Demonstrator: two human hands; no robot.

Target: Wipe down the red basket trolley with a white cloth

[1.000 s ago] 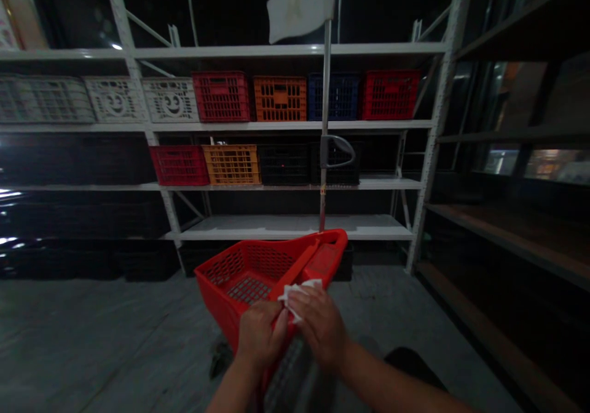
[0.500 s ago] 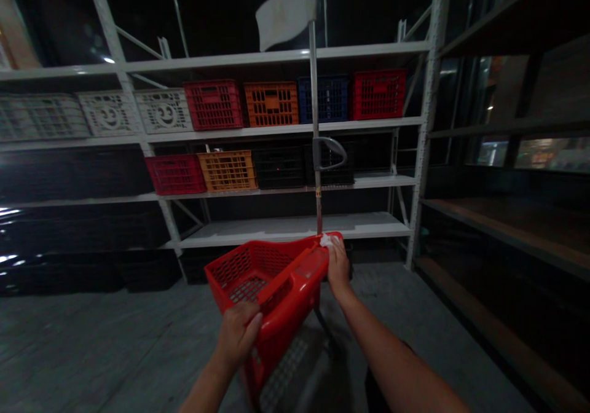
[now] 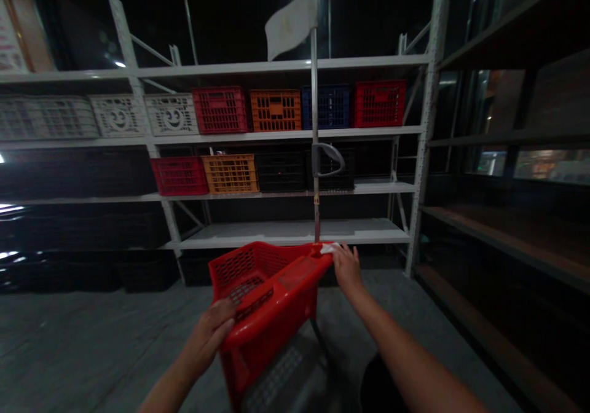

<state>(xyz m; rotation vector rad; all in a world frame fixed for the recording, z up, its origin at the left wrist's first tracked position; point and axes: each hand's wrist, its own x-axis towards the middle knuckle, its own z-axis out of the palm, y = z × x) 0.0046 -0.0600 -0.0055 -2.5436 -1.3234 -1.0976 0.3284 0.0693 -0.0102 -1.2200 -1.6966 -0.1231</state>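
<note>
The left hand (image 3: 207,333) is curled around the near side wall of a red plastic basket (image 3: 271,296), its fingers closed on the rim. The right hand (image 3: 348,271) is at the basket's far corner, with its fingers together pinching a small white cloth (image 3: 329,249) against the rim. The basket is tilted and held up above a grey concrete floor (image 3: 92,339), with its perforated walls and slotted floor in view. Nothing can be made out lying inside it.

Just behind that far corner stands a metal pole (image 3: 314,204) carrying a white flag (image 3: 291,19) at its top and a curved grey handle (image 3: 327,159) partway up. Whether the pole touches the basket cannot be told.

Beyond it runs a white steel shelving rack (image 3: 295,131). Its upper shelf holds white crates with smiley-face patterns (image 3: 166,115), a red crate (image 3: 220,110), an orange crate (image 3: 275,110), a blue crate (image 3: 326,108) and another red crate (image 3: 380,104). The shelf below holds a red crate (image 3: 179,176), an orange crate (image 3: 229,174) and a black crate (image 3: 281,172). The contents of the crates cannot be seen.
</note>
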